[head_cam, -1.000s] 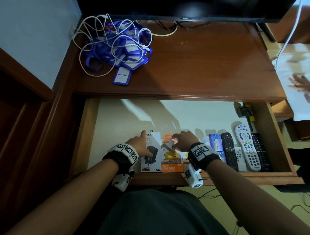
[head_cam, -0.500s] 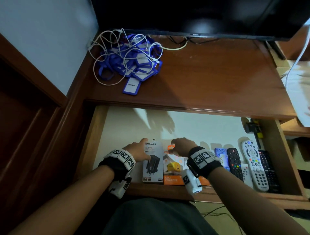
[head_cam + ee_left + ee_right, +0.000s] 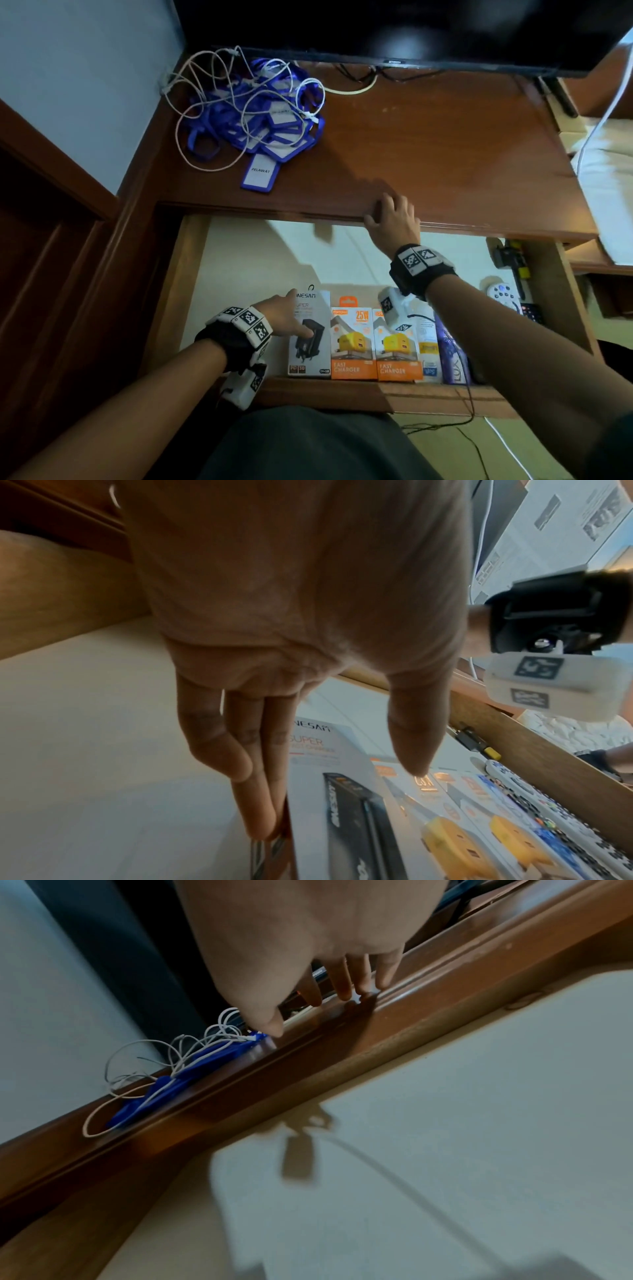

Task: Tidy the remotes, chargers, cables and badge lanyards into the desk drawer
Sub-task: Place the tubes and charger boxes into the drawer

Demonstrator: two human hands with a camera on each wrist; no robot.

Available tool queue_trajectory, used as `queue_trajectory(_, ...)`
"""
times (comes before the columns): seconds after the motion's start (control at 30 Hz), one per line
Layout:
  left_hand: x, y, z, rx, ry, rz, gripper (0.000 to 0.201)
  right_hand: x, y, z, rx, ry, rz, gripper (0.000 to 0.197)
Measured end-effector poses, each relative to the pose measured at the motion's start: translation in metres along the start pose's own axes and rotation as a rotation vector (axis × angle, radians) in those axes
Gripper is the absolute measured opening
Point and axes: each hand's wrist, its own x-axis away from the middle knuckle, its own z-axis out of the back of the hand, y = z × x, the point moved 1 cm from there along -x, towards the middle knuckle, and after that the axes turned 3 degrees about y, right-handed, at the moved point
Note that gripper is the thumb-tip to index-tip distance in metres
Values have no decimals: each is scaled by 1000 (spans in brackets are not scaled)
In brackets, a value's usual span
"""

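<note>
The drawer (image 3: pixel 342 394) stands pulled out. Along its front lie a grey charger box (image 3: pixel 308 356), two orange charger boxes (image 3: pixel 351 346) and, at the right, remotes (image 3: pixel 501 293). My left hand (image 3: pixel 301 322) is open; its straight fingers (image 3: pixel 260 799) lie against the grey charger box's (image 3: pixel 346 813) left side, thumb over its top. My right hand (image 3: pixel 383 212) hovers empty at the desk's front edge (image 3: pixel 479 233), fingers (image 3: pixel 342 982) loosely spread. A tangle of blue badge lanyards (image 3: pixel 274 137) and white cables (image 3: pixel 191 113) lies at the desk's back left, also visible in the right wrist view as lanyards (image 3: pixel 185 1069).
A dark screen (image 3: pixel 376 27) stands along the back of the desk. A white box (image 3: pixel 428 342) and a purple pack (image 3: pixel 452 353) sit right of the orange boxes. A tool (image 3: pixel 513 260) lies in the drawer's far right corner. The drawer's pale floor (image 3: pixel 257 267) is bare at the back left.
My right hand has left the orange charger boxes and risen to the desk's front edge. My left hand stays at the grey box. The head view has tilted up.
</note>
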Motion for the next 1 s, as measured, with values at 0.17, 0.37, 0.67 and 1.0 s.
queue_trajectory(0.17, -5, -4, -1, -16, 48, 2, 95, -34, 0, -7, 40, -64, -16, 61)
queue_trajectory(0.37, -15, -1, 0, -6, 36, -3, 95, -38, -13, -28, 160, -54, -92, 70)
queue_trajectory(0.67, -25, 8, 94, 228, 273, -155, 62, -62, -20, -30, 232, 5, -138, 76)
queue_trajectory(1.0, -90, 7, 287, 166, 1022, -218, 51, -65, -19, -35, 226, 84, -150, 75)
